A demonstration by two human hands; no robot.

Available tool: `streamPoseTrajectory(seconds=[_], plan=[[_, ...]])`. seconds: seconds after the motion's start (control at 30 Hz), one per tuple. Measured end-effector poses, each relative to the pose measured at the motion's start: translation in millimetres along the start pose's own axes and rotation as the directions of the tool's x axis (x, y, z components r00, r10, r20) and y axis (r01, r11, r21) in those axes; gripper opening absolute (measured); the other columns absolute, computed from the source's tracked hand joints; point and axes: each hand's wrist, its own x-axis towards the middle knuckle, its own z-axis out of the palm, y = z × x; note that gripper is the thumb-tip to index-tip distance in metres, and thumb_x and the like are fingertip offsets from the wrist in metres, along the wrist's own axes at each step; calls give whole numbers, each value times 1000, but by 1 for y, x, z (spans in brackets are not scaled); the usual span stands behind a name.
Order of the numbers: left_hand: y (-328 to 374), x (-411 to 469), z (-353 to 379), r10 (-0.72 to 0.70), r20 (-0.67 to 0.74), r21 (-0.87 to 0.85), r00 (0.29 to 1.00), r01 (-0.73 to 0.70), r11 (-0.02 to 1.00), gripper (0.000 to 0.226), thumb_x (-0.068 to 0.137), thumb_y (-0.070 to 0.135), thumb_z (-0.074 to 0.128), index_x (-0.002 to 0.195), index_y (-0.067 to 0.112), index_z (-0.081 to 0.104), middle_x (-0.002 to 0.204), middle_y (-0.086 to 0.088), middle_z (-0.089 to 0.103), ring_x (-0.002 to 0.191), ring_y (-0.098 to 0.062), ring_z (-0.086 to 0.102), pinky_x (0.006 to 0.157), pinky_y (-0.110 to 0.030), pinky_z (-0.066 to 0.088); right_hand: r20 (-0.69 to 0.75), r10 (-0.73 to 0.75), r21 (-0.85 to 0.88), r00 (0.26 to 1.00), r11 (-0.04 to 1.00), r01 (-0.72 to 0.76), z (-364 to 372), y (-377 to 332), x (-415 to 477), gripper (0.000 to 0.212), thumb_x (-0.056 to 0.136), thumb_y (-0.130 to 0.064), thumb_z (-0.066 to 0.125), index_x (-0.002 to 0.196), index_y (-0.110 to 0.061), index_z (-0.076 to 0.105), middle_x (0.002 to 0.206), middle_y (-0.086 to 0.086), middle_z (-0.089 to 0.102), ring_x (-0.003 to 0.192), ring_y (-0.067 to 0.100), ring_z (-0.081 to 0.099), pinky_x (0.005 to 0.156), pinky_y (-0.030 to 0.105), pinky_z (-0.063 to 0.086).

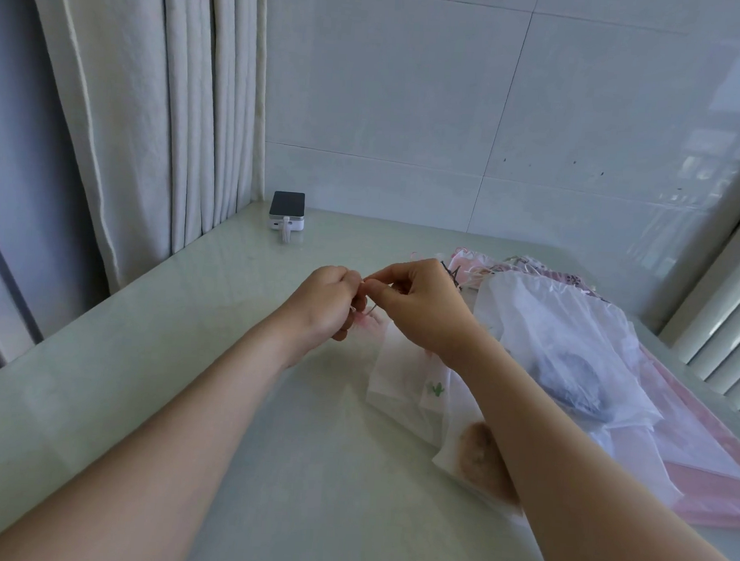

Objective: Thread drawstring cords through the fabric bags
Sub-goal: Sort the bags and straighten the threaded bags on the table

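Drawstring cord is pinched by the fingers of the left hand and right hand at frame centre, above a cactus-print fabric bag laid on the tabletop. Threading seems under way. Whether the heaped bags at right are already threaded cannot be told.

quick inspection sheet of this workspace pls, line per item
surface: pale green glossy table, bare on the left side
job's things: white cactus-print bag lying under the hands; thin cord at its top edge; pile of bags at back right
clutter: clear plastic bag with something dark inside, on a pink sheet
hands: left hand and right hand meet, both pinching the cord
cables: short white cable on a small box at the back
surroundings: curtain left, tiled wall behind, window frame right
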Motion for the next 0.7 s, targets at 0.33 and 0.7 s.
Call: streamPoseTrajectory(seconds=[0.33,0.7], plan=[[4,-6,4,40,56,7,998,-40,999,28,111,26,41,91,10,51,75,-4,61,65,-22,46,51,-28,35,35,99,148,994,984,-103,-9,-3,-9,14,86,-26,74,77,-16,79,66,16,62,52,21,37,45,31,33],[8,-13,14,134,127,24,983,-138,990,25,110,31,54,92,14,58,77,-3,66,56,-15,45,52,-28,37,-149,161,200,976,971,-129,-8,3,-20,19,92,-20,55,77,-15,65,50,-18,56,44,3,44,46,20,35]])
